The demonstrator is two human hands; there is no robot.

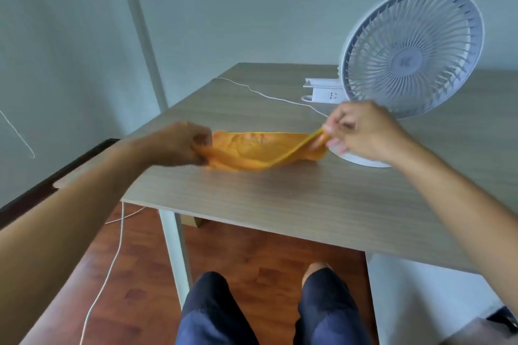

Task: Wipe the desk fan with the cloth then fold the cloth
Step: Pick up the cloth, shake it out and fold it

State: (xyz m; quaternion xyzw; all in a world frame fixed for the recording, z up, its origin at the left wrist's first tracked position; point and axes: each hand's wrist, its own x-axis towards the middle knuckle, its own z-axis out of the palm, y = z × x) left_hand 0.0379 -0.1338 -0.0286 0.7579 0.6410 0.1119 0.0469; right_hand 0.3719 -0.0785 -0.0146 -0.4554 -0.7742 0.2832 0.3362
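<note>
- The cloth (260, 150), orange and rumpled, hung stretched between my two hands, low over the wooden desk (294, 204), and its sagging middle looked to touch the desktop.
- My left hand (182, 145) was closed in a loose fist over the cloth's left end, knuckles up, fabric bunched under the fingers.
- My right hand (361, 131) pinched the right end between thumb and fingertips, the other fingers curled in; a taut hem ran from that pinch down across the cloth's front.
- The desk fan (412, 53), white, stood upright on the desk's far right side, its round grille facing me.
- My right hand sat in front of the fan's lower grille and covered part of its round base (364, 159); the cloth's right end lay just beside that base.
- Behind the fan's left edge lay a white power strip (322, 91), and a thin white cable (252, 89) trailed from it across the desk.
- Another white cord (112, 258) ran over the reddish wooden floor under the desk's left corner.
- My knees (269, 308), in dark blue, showed at the bottom.
</note>
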